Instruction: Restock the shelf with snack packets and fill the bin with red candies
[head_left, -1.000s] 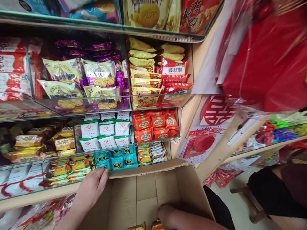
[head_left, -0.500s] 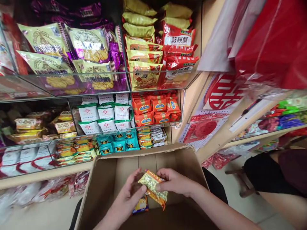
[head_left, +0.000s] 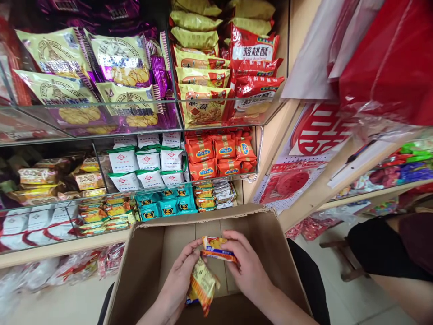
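Over the open cardboard box (head_left: 135,280), my left hand (head_left: 181,275) is closed on a yellow and orange snack packet (head_left: 204,282) that hangs tilted downward. My right hand (head_left: 245,262) grips another small packet (head_left: 218,249), orange and white with blue print, held nearly level just above the first. The two packets are close together, and the left fingertips are near the end of the right-hand one. Behind the yellow packet, a bit of a blue-edged packet (head_left: 191,299) shows, mostly hidden; whether the left hand holds it I cannot tell.
Ahead stand shelves with clear plastic fronts, holding purple biscuit packets (head_left: 122,61), red packets (head_left: 253,49), orange packets (head_left: 202,151), white packets (head_left: 149,158) and teal packets (head_left: 169,206). Red bags (head_left: 382,67) hang at upper right. A seated person (head_left: 375,248) is at the right edge.
The yellow packet, between both hands before, is now in my left hand and turned downward. An orange and white packet has appeared in my right hand.
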A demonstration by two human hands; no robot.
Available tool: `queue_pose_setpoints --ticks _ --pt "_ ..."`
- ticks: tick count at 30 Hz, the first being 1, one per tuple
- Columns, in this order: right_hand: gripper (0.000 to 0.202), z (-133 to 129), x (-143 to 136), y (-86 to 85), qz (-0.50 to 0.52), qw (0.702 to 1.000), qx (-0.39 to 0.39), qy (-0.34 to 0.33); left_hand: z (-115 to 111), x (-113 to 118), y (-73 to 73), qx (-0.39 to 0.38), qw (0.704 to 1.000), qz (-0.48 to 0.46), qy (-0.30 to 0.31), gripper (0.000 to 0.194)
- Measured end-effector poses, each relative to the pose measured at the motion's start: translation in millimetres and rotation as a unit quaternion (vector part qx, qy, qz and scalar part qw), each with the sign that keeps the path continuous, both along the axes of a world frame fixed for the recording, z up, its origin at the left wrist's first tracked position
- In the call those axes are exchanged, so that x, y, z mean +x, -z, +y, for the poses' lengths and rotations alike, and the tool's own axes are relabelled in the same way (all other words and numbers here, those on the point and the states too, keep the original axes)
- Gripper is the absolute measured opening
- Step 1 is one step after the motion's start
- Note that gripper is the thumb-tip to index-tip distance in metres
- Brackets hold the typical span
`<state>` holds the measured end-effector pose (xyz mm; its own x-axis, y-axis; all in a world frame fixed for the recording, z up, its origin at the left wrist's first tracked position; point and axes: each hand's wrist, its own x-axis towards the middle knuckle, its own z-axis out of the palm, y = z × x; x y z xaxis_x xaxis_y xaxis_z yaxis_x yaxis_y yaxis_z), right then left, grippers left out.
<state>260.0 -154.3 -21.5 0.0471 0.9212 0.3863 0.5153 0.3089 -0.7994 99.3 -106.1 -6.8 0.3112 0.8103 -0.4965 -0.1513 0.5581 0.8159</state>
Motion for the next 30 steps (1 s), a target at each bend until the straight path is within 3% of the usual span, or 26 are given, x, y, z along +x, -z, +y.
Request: queue_pose_setpoints --ticks 4,6,8,9,11,13,14,18,23,27,30 --pt "0.046 -9 1 1.7 -0.053 0.992 0.063 -0.093 -3 6 -10.8 0.01 0.999 0.031 0.028 0.041" --pt "0.046 -13 -1 1.5 0.029 0.996 0.039 -0.081 -4 8 -11.7 0.045 0.998 0.027 0.045 0.036" --pt "0.042 -14 -4 1.4 0.201 0.979 -0.028 -0.033 -4 8 -9.8 0.071 0.997 0.024 0.029 0.032" --pt "0.039 -13 -6 1.6 0.306 0.949 -0.071 -0.01 -4 8 -7.8 0.082 0.996 0.024 0.013 0.03" --pt "0.035 -9 -10 2.3 0.491 0.857 -0.156 0.012 -4 8 -2.4 0.101 0.995 0.016 0.004 0.028" --pt "0.036 -3 -12 3.5 0.582 0.784 -0.216 0.015 -3 7 4.4 0.129 0.991 0.008 0.021 0.028" --pt "0.035 0 -13 4.3 0.592 0.77 -0.235 0.021 -2 6 7.8 0.146 0.989 0.004 0.033 0.027" --pt "0.026 5 -17 8.2 0.544 0.799 -0.249 0.048 1 2 15.9 0.177 0.983 0.012 0.048 0.021" --pt "0.033 0 -18 7.3 0.518 0.819 -0.239 0.061 2 -5 13.1 0.242 0.967 0.044 0.064 0.018" --pt "0.032 -3 -18 -2.9 0.52 0.82 -0.233 0.046 1 -13 11.6 0.358 0.919 0.139 0.094 0.01" --pt "0.033 -1 -14 -16.4 0.477 0.847 -0.234 -0.012 3 -19 9.2 0.431 0.872 0.207 0.104 0.004"
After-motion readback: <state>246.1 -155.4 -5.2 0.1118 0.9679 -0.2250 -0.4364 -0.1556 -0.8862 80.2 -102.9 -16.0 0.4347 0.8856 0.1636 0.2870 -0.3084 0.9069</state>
